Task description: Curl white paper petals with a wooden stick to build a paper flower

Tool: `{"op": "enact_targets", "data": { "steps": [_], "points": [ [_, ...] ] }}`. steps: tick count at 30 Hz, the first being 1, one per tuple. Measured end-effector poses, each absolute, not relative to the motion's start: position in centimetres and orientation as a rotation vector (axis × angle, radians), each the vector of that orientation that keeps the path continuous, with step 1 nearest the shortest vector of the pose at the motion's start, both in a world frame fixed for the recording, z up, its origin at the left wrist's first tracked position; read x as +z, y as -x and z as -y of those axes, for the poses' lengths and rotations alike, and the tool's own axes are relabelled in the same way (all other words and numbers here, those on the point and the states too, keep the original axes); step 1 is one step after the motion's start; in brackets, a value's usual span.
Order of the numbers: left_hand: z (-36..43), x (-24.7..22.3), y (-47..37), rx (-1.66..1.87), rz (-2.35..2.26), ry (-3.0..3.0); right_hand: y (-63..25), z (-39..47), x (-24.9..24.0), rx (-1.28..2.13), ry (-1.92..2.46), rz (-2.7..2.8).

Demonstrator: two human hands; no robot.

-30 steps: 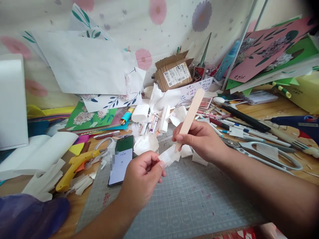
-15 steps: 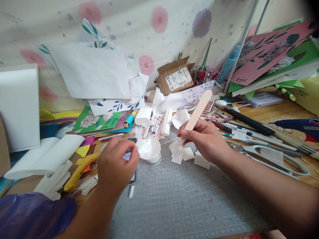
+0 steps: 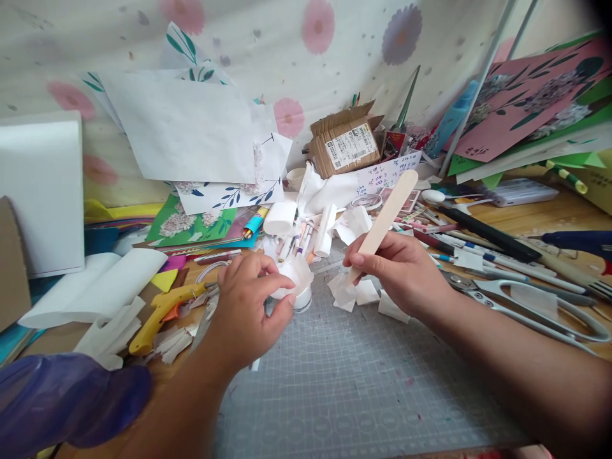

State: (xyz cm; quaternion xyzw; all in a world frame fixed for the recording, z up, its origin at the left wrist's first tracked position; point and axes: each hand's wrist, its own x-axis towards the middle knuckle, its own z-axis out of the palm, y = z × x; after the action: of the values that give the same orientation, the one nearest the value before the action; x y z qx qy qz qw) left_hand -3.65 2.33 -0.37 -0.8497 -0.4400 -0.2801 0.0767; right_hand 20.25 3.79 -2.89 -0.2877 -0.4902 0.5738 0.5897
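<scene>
My right hand (image 3: 394, 264) grips a wide wooden craft stick (image 3: 389, 217) between thumb and fingers, the stick's long end tilted up and to the right. A small white paper cup (image 3: 303, 299) stands on the grey cutting mat (image 3: 335, 382); thin white tissue (image 3: 297, 271) rises in its mouth. My left hand (image 3: 255, 303) is at the cup's near left side, partly covering it. Its thumb and index fingertips are slightly apart, with nothing visible held between them. Torn white paper pieces (image 3: 356, 293) lie under and beside my right hand.
Large scissors (image 3: 521, 299) and several pens lie at the right. A yellow glue gun (image 3: 165, 312) and white paper rolls (image 3: 105, 287) are at the left. Behind stand a cardboard box (image 3: 344, 140) and paper sheets (image 3: 191, 127) against a flowered curtain.
My left hand has moved right to the cup, and its pinched thumb and index finger have parted. My right hand still holds the craft stick; the view has shifted slightly.
</scene>
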Motion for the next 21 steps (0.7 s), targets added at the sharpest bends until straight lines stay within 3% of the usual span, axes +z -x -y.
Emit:
{"op": "enact_targets", "data": {
  "steps": [7,10,16,21],
  "points": [
    [0.7,-1.4,2.1,-1.409,1.093,2.662,-19.7,-2.8,-2.8,1.409,0.523,1.145],
    [1.8,-2.4,1.0,-1.601,1.324,2.889,-19.5,-2.1,-2.3,1.447,0.442,1.210],
    [1.8,-2.1,0.1,-1.872,2.226,3.047,-19.5,-1.5,-1.5,1.448,0.412,1.398],
    [1.5,-2.2,0.3,-2.153,2.379,3.121,-19.7,-1.6,-1.7,1.475,0.339,1.369]
  ]
}}
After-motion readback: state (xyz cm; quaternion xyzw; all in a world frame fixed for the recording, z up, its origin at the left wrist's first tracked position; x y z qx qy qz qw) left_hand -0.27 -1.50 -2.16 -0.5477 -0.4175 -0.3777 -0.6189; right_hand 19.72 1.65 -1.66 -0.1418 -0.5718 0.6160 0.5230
